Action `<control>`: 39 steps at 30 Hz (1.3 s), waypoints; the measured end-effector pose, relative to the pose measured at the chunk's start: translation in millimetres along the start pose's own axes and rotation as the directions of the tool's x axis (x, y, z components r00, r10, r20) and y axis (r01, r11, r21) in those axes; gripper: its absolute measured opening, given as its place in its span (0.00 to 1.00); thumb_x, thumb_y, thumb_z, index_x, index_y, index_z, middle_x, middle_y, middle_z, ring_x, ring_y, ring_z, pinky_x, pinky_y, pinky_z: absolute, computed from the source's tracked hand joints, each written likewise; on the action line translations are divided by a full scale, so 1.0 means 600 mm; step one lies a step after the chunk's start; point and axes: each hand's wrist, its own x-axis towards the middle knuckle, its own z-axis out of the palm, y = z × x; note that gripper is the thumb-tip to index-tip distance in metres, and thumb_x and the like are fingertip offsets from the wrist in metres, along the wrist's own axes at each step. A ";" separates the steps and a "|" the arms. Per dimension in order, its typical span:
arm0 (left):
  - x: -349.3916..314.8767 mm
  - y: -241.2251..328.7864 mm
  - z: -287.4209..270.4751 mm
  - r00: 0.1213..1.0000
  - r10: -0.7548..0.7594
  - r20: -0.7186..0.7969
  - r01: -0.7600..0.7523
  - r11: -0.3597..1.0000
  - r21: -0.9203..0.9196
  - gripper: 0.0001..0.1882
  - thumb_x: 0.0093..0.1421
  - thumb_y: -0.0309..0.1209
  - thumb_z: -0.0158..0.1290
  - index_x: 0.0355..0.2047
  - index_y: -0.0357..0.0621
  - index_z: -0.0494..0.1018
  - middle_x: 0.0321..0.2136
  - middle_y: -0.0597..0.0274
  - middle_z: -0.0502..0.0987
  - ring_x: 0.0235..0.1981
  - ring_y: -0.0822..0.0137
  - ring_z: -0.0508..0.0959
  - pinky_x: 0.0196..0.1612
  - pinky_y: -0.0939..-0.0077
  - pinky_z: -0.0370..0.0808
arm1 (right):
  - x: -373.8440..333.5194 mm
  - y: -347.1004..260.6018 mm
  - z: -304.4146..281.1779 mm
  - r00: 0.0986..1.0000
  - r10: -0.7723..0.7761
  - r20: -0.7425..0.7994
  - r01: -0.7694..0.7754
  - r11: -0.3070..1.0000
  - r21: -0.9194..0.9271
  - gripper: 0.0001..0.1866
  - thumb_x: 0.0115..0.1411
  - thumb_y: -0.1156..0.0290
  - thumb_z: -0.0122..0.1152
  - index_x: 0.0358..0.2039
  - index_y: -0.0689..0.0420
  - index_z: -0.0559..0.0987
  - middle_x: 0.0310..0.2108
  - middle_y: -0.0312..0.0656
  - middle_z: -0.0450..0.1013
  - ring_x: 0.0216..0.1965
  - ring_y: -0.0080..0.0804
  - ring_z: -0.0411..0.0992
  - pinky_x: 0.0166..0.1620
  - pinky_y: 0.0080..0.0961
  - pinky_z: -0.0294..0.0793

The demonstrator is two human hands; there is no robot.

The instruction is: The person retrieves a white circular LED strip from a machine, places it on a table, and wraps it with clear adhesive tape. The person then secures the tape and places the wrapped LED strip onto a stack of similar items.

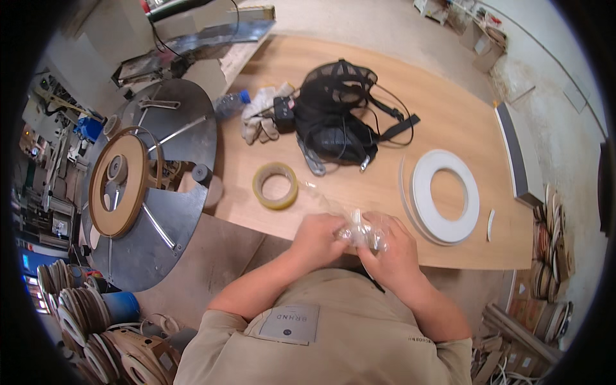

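Close in front of my body, at the near edge of the wooden board, I hold a crumpled piece of clear plastic film or tape [367,235] between both hands. My left hand [321,239] has its fingers closed on one side of it. My right hand [394,250] grips the other side, thumb toward the middle. Beyond my left hand, a roll of clear yellowish packing tape [277,204] lies flat. To the right of my right hand lies a wide white roll of banding strip [443,228], with a loose strand along its left side.
The wooden board [410,109] carries a black mesh cap-like bundle with straps [337,131], work gloves [260,119] and a blue-capped bottle [230,104]. Left stands a dark round machine table [183,215] with a brown roll [131,212]. A long white-and-dark box [518,154] lies at the right edge.
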 end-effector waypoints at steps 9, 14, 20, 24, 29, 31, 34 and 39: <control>0.002 0.008 -0.003 0.990 0.135 0.049 -0.134 0.991 -0.015 0.08 0.50 0.30 0.62 0.22 0.40 0.75 0.20 0.50 0.76 0.24 0.46 0.77 0.26 0.58 0.74 | 0.006 0.021 -0.017 0.964 -0.257 0.073 0.252 0.965 0.076 0.11 0.50 0.74 0.69 0.36 0.56 0.82 0.37 0.41 0.78 0.36 0.42 0.77 0.38 0.36 0.79; -0.002 0.003 -0.005 0.973 0.200 0.111 -0.205 0.978 0.031 0.09 0.49 0.30 0.62 0.22 0.40 0.73 0.20 0.51 0.75 0.23 0.47 0.77 0.26 0.58 0.74 | -0.010 0.035 0.003 0.953 -0.247 0.173 0.257 0.966 -0.038 0.11 0.50 0.78 0.67 0.35 0.55 0.79 0.34 0.40 0.78 0.29 0.42 0.76 0.31 0.37 0.77; -0.009 -0.002 0.001 0.983 0.174 0.055 -0.179 0.980 0.088 0.08 0.49 0.30 0.64 0.24 0.42 0.76 0.20 0.52 0.76 0.23 0.48 0.78 0.25 0.60 0.74 | -0.022 0.015 0.025 0.995 -0.098 -0.011 0.098 0.995 0.003 0.05 0.54 0.80 0.61 0.31 0.60 0.74 0.28 0.49 0.73 0.25 0.51 0.74 0.27 0.41 0.76; -0.014 0.009 0.002 0.998 0.053 -0.017 -0.053 0.998 -0.013 0.10 0.48 0.33 0.65 0.26 0.41 0.78 0.22 0.49 0.77 0.24 0.46 0.79 0.26 0.58 0.75 | -0.024 0.015 0.025 0.998 0.027 -0.061 -0.019 0.992 0.122 0.07 0.54 0.81 0.60 0.34 0.62 0.74 0.30 0.51 0.74 0.29 0.55 0.75 0.32 0.42 0.77; -0.018 0.006 0.000 0.998 -0.040 -0.048 0.035 0.996 -0.084 0.07 0.50 0.27 0.64 0.27 0.38 0.78 0.21 0.47 0.76 0.22 0.45 0.77 0.25 0.61 0.73 | -0.022 0.021 0.031 0.999 -0.040 0.014 0.038 0.990 0.136 0.13 0.52 0.81 0.62 0.39 0.62 0.75 0.33 0.50 0.74 0.32 0.55 0.75 0.33 0.43 0.77; -0.014 0.000 -0.007 0.995 -0.027 0.101 0.030 0.999 -0.034 0.08 0.50 0.27 0.64 0.27 0.37 0.77 0.21 0.46 0.76 0.22 0.45 0.77 0.25 0.61 0.73 | -0.016 0.015 0.025 0.998 -0.035 0.056 0.024 0.982 0.185 0.12 0.51 0.81 0.62 0.38 0.61 0.75 0.33 0.49 0.74 0.31 0.54 0.75 0.33 0.42 0.77; -0.004 0.001 -0.012 0.994 -0.067 0.091 0.077 0.990 -0.115 0.09 0.51 0.28 0.64 0.26 0.36 0.77 0.21 0.45 0.75 0.22 0.44 0.76 0.25 0.61 0.73 | -0.006 0.028 0.023 0.989 -0.110 0.100 0.093 0.983 0.160 0.14 0.50 0.79 0.64 0.39 0.60 0.78 0.32 0.47 0.73 0.30 0.51 0.75 0.33 0.40 0.78; 0.001 0.016 -0.022 0.988 -0.049 0.149 0.064 0.993 -0.097 0.07 0.49 0.25 0.65 0.28 0.37 0.78 0.19 0.54 0.77 0.20 0.60 0.78 0.26 0.71 0.72 | -0.011 0.041 0.040 0.988 -0.152 0.012 0.150 0.980 0.132 0.15 0.48 0.76 0.68 0.38 0.58 0.81 0.30 0.44 0.73 0.28 0.47 0.75 0.30 0.37 0.77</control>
